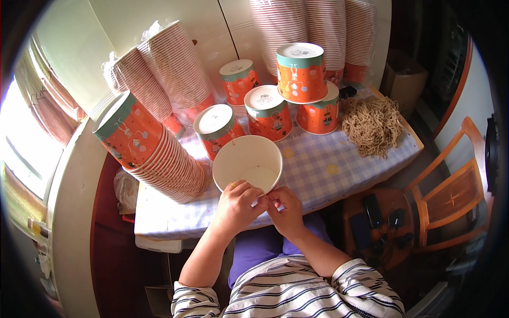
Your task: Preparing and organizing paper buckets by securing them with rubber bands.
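A large paper bucket (248, 153) is tilted with its white inside facing me, at the table's near edge. My left hand (239, 208) is closed at the bucket's near rim, a ring on one finger. Just right of it, my right hand (285, 211) pinches with its fingertips at the same rim. A small pale bit shows between the two hands; I cannot make out what it is. Behind the bucket stand several orange and green paper buckets (269, 117), upside down, one of them resting on top of others.
A leaning stack of nested buckets (159, 153) stands at left. Tall plastic-wrapped stacks (177, 63) line the wall. A heap of tan cords (373, 126) lies on the right of the checked tablecloth (318, 180). A wooden chair (450, 196) with dark items on its seat stands at right.
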Motion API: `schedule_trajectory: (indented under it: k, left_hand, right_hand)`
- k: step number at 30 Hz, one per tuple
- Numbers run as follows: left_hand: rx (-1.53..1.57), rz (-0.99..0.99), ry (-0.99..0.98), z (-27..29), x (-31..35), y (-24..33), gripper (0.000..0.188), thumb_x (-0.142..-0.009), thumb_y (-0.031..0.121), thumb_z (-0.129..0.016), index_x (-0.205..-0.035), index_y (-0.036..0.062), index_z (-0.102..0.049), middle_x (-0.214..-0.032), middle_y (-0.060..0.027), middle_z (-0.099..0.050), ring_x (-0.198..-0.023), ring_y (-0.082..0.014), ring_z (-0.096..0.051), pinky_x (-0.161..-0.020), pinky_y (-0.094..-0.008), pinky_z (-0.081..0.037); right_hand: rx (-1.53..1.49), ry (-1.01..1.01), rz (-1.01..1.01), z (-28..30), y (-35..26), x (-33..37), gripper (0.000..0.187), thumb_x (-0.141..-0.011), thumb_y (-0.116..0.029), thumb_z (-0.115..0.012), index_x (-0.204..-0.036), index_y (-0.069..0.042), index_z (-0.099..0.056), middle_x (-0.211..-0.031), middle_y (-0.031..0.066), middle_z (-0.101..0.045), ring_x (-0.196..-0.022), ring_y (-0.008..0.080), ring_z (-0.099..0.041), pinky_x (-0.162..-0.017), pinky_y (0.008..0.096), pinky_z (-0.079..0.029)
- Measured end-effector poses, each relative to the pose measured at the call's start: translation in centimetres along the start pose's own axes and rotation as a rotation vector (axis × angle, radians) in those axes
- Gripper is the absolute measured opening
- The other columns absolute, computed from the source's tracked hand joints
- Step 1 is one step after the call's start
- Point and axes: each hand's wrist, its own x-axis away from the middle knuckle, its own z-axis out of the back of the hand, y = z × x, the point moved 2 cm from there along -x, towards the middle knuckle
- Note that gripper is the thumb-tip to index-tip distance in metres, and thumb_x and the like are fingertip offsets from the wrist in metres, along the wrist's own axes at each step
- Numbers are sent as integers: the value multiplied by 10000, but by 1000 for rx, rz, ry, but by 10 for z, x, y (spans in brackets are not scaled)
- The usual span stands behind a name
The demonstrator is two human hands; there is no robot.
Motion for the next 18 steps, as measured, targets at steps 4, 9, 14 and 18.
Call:
schedule_trajectory:
  k: [4,9,14,18]
  left_hand:
    - [3,-20,20,-1,0,-1,140,-636,36,-729,-721,46,-619,-680,-69,-613,-657,-246,-612,-619,-360,-506]
    - [41,45,-69,3,0,-2,199,-654,67,-746,-830,49,-655,-766,-84,-642,-742,-270,-631,-712,-365,-510]
    - [30,135,-42,36,-4,-17,404,-666,74,-691,-1062,36,-619,-1039,-144,-623,-1005,-324,-571,-892,-414,-443]
    - [-4,208,-43,48,13,-45,401,-678,49,-644,-1078,44,-610,-1134,-138,-591,-1078,-327,-540,-938,-426,-423]
  right_hand:
    - [-5,-4,2,0,2,0,93,-792,-54,-684,-844,-48,-608,-765,53,-579,-631,147,-528,-570,261,-434]
    - [-36,27,-77,4,6,-4,90,-775,-85,-701,-820,-65,-625,-778,66,-616,-624,193,-539,-547,302,-441]
    - [-1,139,-44,28,17,-20,76,-825,-43,-660,-856,-22,-594,-792,44,-572,-659,119,-515,-616,249,-429]
    - [143,345,153,43,-3,-38,255,-782,32,-611,-1024,-33,-566,-1046,128,-543,-857,231,-528,-646,292,-438]
